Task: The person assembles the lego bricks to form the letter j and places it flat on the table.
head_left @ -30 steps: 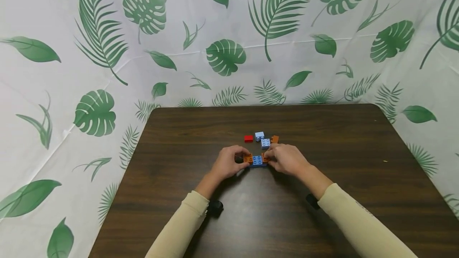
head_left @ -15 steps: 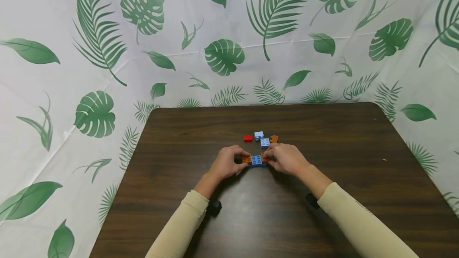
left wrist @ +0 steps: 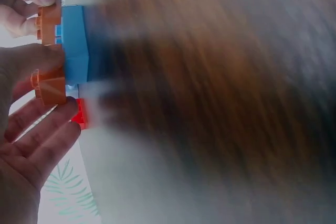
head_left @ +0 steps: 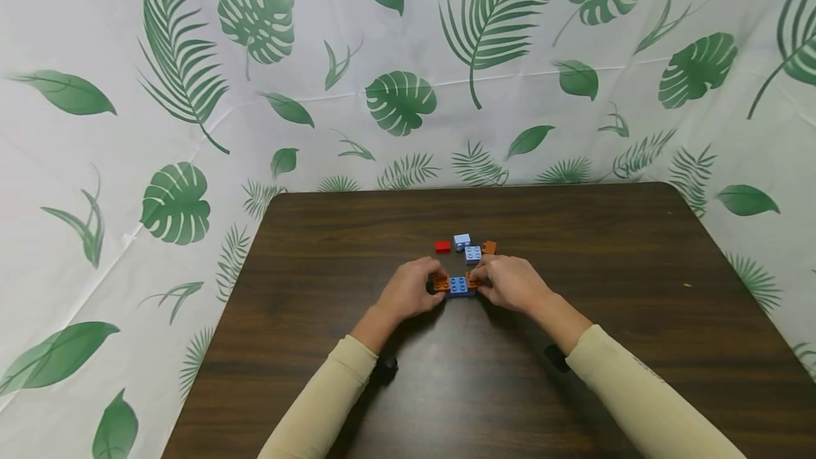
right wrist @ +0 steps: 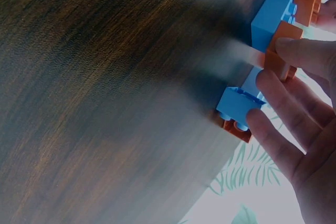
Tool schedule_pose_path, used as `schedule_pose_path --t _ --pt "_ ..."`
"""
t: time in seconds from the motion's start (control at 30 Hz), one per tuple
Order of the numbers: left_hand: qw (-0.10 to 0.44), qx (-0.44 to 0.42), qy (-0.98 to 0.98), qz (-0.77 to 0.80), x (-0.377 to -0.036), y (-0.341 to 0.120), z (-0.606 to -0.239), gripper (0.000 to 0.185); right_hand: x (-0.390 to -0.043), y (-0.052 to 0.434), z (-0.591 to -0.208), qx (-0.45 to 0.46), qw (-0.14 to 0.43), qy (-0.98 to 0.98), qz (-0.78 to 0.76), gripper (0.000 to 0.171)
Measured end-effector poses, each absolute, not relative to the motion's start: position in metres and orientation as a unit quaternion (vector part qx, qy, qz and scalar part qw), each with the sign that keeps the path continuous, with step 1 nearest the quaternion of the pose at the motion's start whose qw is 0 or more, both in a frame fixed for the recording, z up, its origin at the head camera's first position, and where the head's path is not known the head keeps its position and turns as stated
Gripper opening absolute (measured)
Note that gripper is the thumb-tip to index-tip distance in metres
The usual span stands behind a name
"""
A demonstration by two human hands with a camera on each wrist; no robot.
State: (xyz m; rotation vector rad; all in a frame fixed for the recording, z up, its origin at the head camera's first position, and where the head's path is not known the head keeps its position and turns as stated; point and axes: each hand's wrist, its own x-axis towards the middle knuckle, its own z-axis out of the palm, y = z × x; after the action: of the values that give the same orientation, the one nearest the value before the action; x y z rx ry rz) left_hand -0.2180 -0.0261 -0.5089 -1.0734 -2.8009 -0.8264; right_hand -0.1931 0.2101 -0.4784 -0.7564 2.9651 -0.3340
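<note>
In the head view, a blue brick (head_left: pixel 458 285) with studs on top lies near the table's middle, with an orange brick at each end of its top. My left hand (head_left: pixel 408 290) pinches the left orange brick (left wrist: pixel 54 91) between thumb and fingers. Over at the other end, my right hand (head_left: pixel 513 283) pinches the right orange brick (right wrist: pixel 284 36), its thumb flat on the brick's side. Between the two orange bricks, bare blue studs show. Both wrist views show the blue brick's long side, the left one as blue brick (left wrist: pixel 75 45).
Just behind the hands lie a red brick (head_left: pixel 443 246), a light blue brick (head_left: pixel 462 240), another light blue brick (head_left: pixel 472 255) and a loose orange brick (head_left: pixel 489 247). The dark wooden table (head_left: pixel 574 225) ends at a white leaf-print cloth (head_left: pixel 331 13).
Both hands stay on the orange bricks. The left hand and forearm have shifted very slightly; the loose bricks lie as before.
</note>
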Motion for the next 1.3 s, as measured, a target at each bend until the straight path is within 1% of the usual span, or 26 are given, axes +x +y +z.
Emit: schedule_pose_path --t 0.1,0.3,0.43,0.53,0.67,0.87,0.93,1.03,1.17,1.3 --pt "0.021 -0.329 -0.903 -0.276 -0.217 -0.024 -0.510 0.029 -0.193 0.209 -0.478 -0.246 0.029 0.962 -0.114 0.024" --pt "0.013 -0.307 -0.900 -0.310 -0.213 -0.022 -0.518 0.028 -0.188 0.208 -0.481 -0.250 0.030 0.961 -0.118 0.024" --pt "0.018 -0.315 -0.897 -0.308 -0.213 -0.022 -0.520 0.034 -0.188 0.208 -0.482 -0.249 0.024 0.962 -0.112 0.023" --pt "0.025 -0.331 -0.900 -0.282 -0.215 -0.022 -0.520 0.037 -0.188 0.209 -0.480 -0.252 0.032 0.961 -0.110 0.024" --pt "0.034 -0.345 -0.905 -0.246 -0.216 -0.021 -0.519 0.036 -0.189 0.214 -0.475 -0.254 0.045 0.959 -0.118 0.030" --pt "0.030 -0.342 -0.908 -0.238 -0.216 -0.020 -0.518 0.035 -0.193 0.233 -0.471 -0.219 0.023 0.964 -0.151 0.041" --pt "0.030 -0.341 -0.909 -0.240 -0.216 -0.020 -0.518 0.035 -0.196 0.240 -0.473 -0.210 0.021 0.965 -0.152 0.046" --pt "0.033 -0.340 -0.907 -0.246 -0.216 -0.021 -0.519 0.035 -0.199 0.248 -0.478 -0.203 0.035 0.966 -0.157 0.052" --pt "0.036 -0.338 -0.906 -0.253 -0.217 -0.021 -0.519 0.036 -0.201 0.253 -0.486 -0.191 0.052 0.964 -0.180 0.056" --pt "0.028 -0.332 -0.908 -0.252 -0.217 -0.021 -0.521 0.036 -0.201 0.253 -0.495 -0.188 0.046 0.965 -0.179 0.057"
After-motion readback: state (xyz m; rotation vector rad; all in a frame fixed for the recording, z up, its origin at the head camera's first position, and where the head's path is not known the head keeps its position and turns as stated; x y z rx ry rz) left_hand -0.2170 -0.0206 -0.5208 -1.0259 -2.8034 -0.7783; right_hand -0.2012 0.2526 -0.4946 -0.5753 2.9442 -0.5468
